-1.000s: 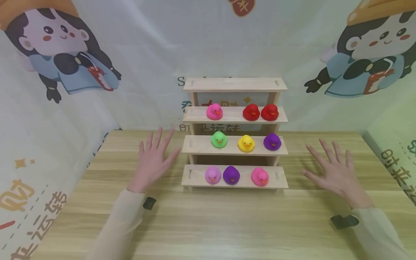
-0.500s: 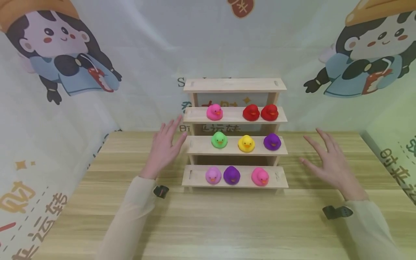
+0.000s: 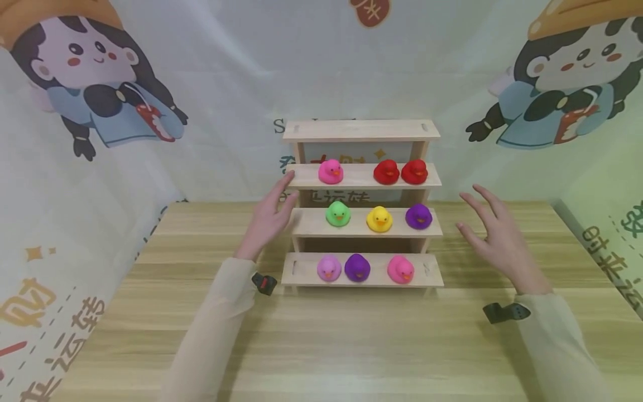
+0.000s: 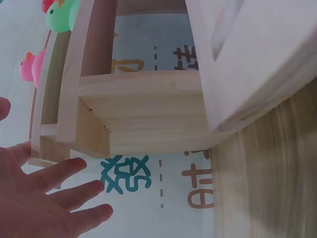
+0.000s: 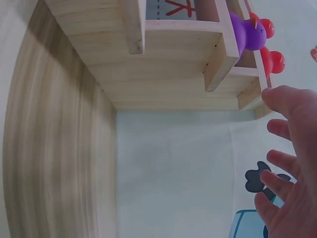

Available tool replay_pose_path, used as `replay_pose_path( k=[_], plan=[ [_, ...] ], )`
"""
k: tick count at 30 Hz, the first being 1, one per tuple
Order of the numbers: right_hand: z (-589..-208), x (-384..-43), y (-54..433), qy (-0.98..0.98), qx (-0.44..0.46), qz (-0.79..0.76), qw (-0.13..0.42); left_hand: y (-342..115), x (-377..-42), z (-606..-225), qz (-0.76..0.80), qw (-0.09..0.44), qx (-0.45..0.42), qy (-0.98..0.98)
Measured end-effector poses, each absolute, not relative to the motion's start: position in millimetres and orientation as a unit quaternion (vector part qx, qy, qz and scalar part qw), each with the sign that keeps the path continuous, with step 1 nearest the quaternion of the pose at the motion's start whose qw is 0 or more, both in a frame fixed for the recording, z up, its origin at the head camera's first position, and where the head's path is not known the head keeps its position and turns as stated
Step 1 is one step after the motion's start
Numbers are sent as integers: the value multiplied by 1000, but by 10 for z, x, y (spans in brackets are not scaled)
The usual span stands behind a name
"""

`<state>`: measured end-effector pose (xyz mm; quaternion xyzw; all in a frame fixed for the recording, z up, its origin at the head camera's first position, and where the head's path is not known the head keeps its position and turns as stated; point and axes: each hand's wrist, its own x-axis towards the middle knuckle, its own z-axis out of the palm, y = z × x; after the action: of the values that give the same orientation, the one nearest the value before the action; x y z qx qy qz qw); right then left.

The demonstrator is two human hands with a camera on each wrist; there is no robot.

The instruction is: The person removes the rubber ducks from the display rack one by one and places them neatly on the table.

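Observation:
A tiered wooden rack carries rubber ducks on its lower three shelves. On the second shelf from the top sit a pink duck and two red ducks. Below them are a green duck, a yellow duck and a purple duck. The bottom shelf bears a lilac duck, a purple duck and a pink duck. My left hand is at the rack's left end, fingers extended; contact is unclear. Apart from the right end, my right hand holds nothing.
The rack stands on a wood-grain table near its back edge. Behind and at both sides hangs a pale printed cloth with cartoon figures and lettering. Dark straps cross the wrists.
Both hands have moved inward and forward. My left hand has come up to the rack's left end, and my right hand is closer to its right end. The ducks keep their places.

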<state>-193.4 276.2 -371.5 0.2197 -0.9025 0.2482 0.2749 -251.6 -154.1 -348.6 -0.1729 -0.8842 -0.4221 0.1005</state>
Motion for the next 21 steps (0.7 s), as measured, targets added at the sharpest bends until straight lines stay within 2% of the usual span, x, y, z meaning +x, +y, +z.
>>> replay_pose_path(
  k=[10,21],
  plan=[
    [-3637,-1966,2632,-909,211,255,253,-1406,-2671,-3428,-451,78,-125,-880],
    [-3587,-2066,2498,-880,234,311,272,-1359,-2852,-3516,-512,126,-94,-845]
  ],
)
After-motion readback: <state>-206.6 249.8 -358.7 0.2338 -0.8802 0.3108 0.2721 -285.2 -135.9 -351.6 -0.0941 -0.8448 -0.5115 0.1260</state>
